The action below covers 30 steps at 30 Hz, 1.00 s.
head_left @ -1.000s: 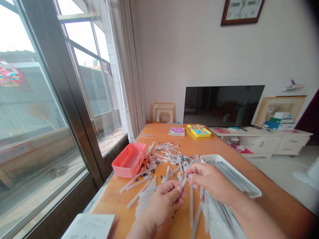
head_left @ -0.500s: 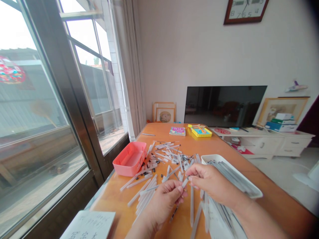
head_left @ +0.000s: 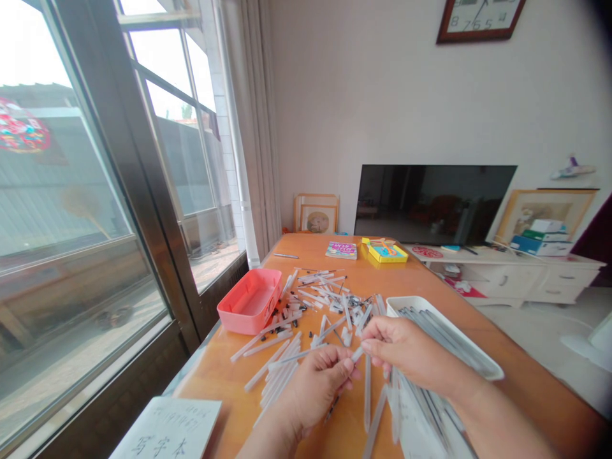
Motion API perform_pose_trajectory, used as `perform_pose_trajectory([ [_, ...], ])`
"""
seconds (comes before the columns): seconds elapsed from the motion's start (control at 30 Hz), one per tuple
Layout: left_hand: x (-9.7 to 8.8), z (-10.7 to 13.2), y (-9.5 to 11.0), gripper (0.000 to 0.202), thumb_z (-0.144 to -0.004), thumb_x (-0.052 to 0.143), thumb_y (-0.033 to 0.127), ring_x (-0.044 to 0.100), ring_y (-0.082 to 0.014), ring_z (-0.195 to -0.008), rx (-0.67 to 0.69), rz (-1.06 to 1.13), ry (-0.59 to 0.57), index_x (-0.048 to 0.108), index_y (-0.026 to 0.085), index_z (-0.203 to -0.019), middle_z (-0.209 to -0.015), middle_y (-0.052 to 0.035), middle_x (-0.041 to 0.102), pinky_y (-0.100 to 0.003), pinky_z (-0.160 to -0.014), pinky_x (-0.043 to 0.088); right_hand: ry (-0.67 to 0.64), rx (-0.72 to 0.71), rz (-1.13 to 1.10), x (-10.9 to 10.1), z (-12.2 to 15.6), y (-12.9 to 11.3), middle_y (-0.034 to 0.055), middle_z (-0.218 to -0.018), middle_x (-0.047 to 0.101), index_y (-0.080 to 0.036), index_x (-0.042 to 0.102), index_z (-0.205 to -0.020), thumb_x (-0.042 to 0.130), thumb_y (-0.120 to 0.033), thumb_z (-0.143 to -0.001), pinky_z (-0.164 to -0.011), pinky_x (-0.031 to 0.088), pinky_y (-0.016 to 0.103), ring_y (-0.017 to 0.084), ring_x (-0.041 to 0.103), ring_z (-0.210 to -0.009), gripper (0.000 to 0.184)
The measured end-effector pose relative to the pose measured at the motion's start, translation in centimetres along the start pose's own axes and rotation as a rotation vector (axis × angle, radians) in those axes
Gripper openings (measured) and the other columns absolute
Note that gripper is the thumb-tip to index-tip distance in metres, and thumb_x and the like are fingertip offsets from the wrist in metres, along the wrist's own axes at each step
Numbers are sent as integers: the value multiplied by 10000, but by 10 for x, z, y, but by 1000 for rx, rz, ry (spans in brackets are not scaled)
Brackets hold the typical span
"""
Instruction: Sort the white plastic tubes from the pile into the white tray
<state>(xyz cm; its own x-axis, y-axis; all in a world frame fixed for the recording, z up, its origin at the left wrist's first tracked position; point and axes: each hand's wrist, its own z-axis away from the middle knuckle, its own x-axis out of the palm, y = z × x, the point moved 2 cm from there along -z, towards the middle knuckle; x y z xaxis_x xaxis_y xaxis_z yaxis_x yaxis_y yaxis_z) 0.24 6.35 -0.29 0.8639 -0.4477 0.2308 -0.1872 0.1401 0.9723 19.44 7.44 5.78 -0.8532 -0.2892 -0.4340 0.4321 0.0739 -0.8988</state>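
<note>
My left hand (head_left: 313,386) and my right hand (head_left: 406,354) meet low over an orange wooden table (head_left: 507,389). Both pinch the same clear plastic pen barrel (head_left: 356,352), left fingers at its lower end, right fingers at its upper end. Several loose pen barrels, caps and refills (head_left: 315,306) lie scattered just beyond the hands. A white tray (head_left: 480,363) full of grey pens sits under my right wrist. A pink plastic tray (head_left: 248,308) stands to the left of the scatter.
A sheet with handwriting (head_left: 167,437) lies at the table's near left corner. Two small colourful boxes (head_left: 366,250) sit at the far end. Tall windows (head_left: 95,191) run along the left. A television (head_left: 433,204) on a white cabinet stands behind.
The view has drifted slightly; the hands stay together on the pen barrel, with only small finger movements.
</note>
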Motion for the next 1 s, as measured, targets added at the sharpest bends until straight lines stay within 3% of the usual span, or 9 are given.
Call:
perform_pose_trajectory([
  [0.23, -1, -2, -3, 399, -821, 764, 543, 514, -139, -733, -20, 11, 16, 701, 155, -892, -859, -54, 690, -270, -702, 352, 65, -95, 248, 1, -2, -1, -39, -639, 524, -200, 491, -699, 483, -570, -985, -541, 348, 239, 120, 482, -600, 467],
  [0.4, -3, -3, -6, 429, -808, 772, 561, 508, -135, -724, -27, 41, 27, 704, 151, -915, -851, -55, 684, -271, -698, 350, 27, -91, 201, 1, 0, -5, -31, -705, 581, -210, 554, -819, 453, -517, -1009, -562, 390, 238, 134, 536, -632, 375],
  [0.5, -4, -3, -7, 439, -820, 757, 572, 504, -134, -719, -12, 8, 28, 708, 145, -911, -845, -58, 680, -270, -690, 347, 96, -139, 269, 4, -2, -1, -37, -666, 537, -212, 502, -730, 495, -488, -992, -565, 372, 233, 135, 513, -639, 381],
  [0.6, -4, -4, -6, 450, -804, 771, 578, 515, -136, -723, -25, 14, 32, 709, 147, -918, -849, -59, 679, -269, -690, 349, 137, -150, 321, 6, -4, 1, -42, -617, 480, -214, 451, -676, 463, -564, -998, -557, 348, 239, 134, 476, -617, 476],
  [0.8, -4, -5, -7, 423, -837, 738, 567, 486, -125, -692, -7, 26, 9, 703, 151, -908, -829, -48, 668, -265, -673, 337, 8, -113, 226, 5, -1, -4, -41, -703, 566, -220, 533, -804, 426, -506, -1029, -591, 383, 237, 136, 536, -649, 379],
  [1.0, -5, -5, -8, 430, -794, 790, 554, 518, -133, -726, -33, 44, 27, 698, 152, -916, -835, -45, 657, -266, -706, 362, 159, -186, 405, 7, -4, 1, -46, -627, 481, -208, 432, -678, 460, -518, -1015, -582, 335, 247, 129, 473, -625, 459],
])
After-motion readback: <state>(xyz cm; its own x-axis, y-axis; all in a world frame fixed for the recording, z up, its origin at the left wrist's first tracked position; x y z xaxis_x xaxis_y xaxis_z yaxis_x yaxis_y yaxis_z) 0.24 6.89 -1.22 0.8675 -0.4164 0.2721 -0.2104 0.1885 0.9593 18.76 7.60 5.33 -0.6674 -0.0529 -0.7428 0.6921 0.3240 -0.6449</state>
